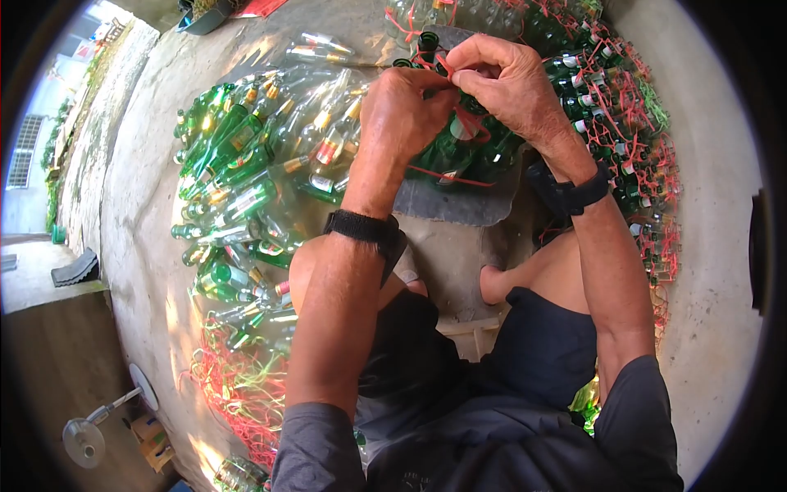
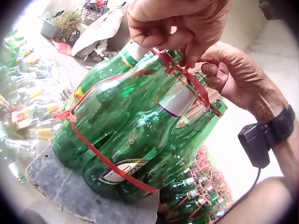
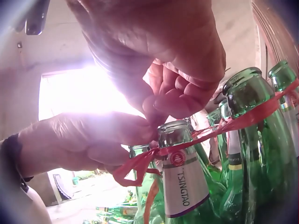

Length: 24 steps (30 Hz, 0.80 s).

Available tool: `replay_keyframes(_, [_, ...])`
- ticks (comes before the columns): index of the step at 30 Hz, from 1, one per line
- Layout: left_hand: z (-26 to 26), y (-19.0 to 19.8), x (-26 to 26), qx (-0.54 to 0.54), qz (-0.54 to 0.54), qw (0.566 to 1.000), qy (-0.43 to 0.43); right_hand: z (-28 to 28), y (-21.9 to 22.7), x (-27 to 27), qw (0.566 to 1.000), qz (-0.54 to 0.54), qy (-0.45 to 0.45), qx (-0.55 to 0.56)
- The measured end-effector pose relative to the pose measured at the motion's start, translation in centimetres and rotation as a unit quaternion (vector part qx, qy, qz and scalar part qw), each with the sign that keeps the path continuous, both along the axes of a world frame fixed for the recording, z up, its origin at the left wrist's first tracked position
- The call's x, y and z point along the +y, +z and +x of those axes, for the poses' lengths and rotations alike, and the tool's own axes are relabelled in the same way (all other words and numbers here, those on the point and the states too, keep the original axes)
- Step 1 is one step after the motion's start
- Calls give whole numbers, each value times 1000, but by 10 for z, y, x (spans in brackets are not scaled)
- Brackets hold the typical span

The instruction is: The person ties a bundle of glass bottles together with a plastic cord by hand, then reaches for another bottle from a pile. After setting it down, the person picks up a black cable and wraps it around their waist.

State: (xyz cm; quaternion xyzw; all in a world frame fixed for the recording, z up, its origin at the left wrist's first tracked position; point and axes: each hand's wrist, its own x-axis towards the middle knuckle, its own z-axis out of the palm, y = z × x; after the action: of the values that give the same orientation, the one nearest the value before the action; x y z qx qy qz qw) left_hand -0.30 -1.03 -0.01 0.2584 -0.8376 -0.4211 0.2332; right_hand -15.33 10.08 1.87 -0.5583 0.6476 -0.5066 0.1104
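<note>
A bundle of green glass beer bottles (image 2: 121, 135) stands upright on a dark slab (image 1: 459, 209) in front of the person. One red plastic strip (image 2: 112, 163) circles the bottle bodies, and another red plastic strip (image 3: 247, 116) runs around their necks. My left hand (image 1: 402, 115) and right hand (image 1: 516, 90) meet above the necks, each pinching the neck strip with thumb and fingertips. In the right wrist view, a strip loop hangs beside a bottle with a white neck label (image 3: 184, 186). Fingers partly hide the pinched strip ends.
Loose green and clear bottles (image 1: 238, 148) lie piled on the floor at left. Tied bottles with red strips (image 1: 631, 156) stand along the right. A heap of red and yellow strips (image 1: 246, 385) lies near the left leg. A stand with round discs (image 1: 86, 439) is at lower left.
</note>
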Motion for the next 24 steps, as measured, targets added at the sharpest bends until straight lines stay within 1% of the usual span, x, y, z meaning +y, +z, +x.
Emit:
replay_keyframes(13, [-3, 0, 2, 31, 48, 998, -18, 1, 7, 1, 1000, -9, -3, -11])
replay_keyframes(16, [-2, 0, 1, 30, 38, 999, -13, 2, 6, 0, 1000, -21, 2, -20])
replay_keyframes(18, [-3, -2, 1, 59, 43, 997, 9, 3, 8, 0, 1000, -20, -2, -15])
replay_keyframes(20, [-2, -2, 1, 60, 43, 997, 12, 4, 10, -1, 1000, -20, -6, -10])
replay_keyframes(22, [-2, 0, 2, 60, 43, 997, 15, 4, 10, -2, 999, -42, -10, 9])
replay_keyframes(24, [0, 4, 4, 76, 44, 996, 23, 3, 10, -3, 999, -48, -4, 0])
